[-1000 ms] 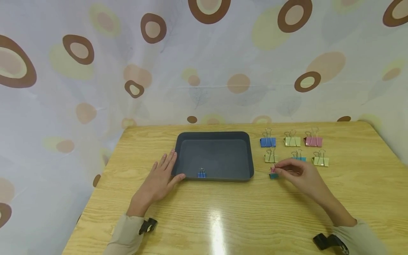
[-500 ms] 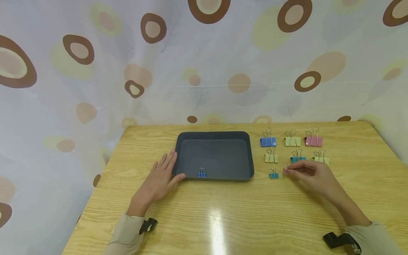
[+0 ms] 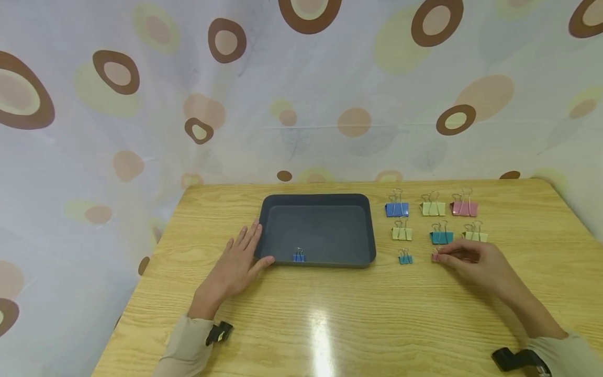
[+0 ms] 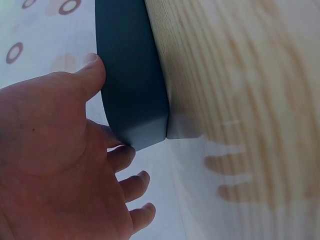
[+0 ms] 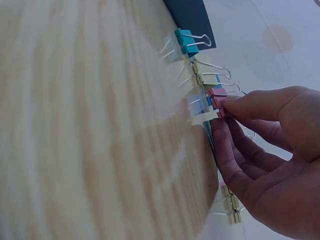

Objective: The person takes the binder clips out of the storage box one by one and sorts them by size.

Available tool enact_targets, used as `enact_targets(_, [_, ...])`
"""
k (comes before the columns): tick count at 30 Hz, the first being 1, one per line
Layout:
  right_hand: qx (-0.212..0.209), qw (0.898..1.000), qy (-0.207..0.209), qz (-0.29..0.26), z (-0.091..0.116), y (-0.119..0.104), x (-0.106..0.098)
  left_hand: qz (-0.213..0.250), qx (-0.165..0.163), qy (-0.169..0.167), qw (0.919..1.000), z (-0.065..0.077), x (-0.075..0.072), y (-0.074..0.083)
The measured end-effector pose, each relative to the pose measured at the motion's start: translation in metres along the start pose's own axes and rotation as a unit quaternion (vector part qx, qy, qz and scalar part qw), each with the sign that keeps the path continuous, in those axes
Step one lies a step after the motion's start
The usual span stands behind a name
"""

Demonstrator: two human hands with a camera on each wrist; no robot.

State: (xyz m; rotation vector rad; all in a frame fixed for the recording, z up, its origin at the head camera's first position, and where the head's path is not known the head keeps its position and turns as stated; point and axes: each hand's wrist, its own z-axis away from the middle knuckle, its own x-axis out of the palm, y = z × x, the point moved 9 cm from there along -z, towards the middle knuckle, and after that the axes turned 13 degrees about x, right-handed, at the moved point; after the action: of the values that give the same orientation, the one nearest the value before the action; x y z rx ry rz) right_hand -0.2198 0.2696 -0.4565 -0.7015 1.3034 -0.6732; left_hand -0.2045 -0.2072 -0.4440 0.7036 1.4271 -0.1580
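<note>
My right hand (image 3: 482, 266) pinches a small pink binder clip (image 3: 435, 257) between thumb and fingertips, low at the table, just right of a small teal binder clip (image 3: 405, 259). In the right wrist view, the thumb covers part of the pink clip (image 5: 218, 98), whose wire handles show. My left hand (image 3: 232, 270) rests at the left front corner of a dark grey tray (image 3: 320, 230), fingers spread and thumb on the front rim. The left wrist view shows thumb and fingertips against the tray wall (image 4: 132, 75). Inside the tray near its front stands a small blue binder clip (image 3: 299, 258).
Behind the right hand stand two rows of binder clips. The back row has large blue (image 3: 397, 210), pale yellow (image 3: 433, 209) and pink (image 3: 464, 209) ones. Nearer are medium yellow (image 3: 402, 234), teal (image 3: 441, 238) and yellow (image 3: 476, 237) ones. A patterned cloth (image 3: 353, 94) hangs behind the table.
My right hand has carried the pink clip rightward, away from the small teal clip, to in front of the medium teal one. The left hand has stayed on the tray.
</note>
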Motion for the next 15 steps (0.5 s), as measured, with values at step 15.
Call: enact_targets(15, [-0.008, 0.998, 0.011, 0.06, 0.005, 0.0035, -0.0097, 0.005, -0.001, 0.001, 1.0, 0.0, 0.0002, -0.0003])
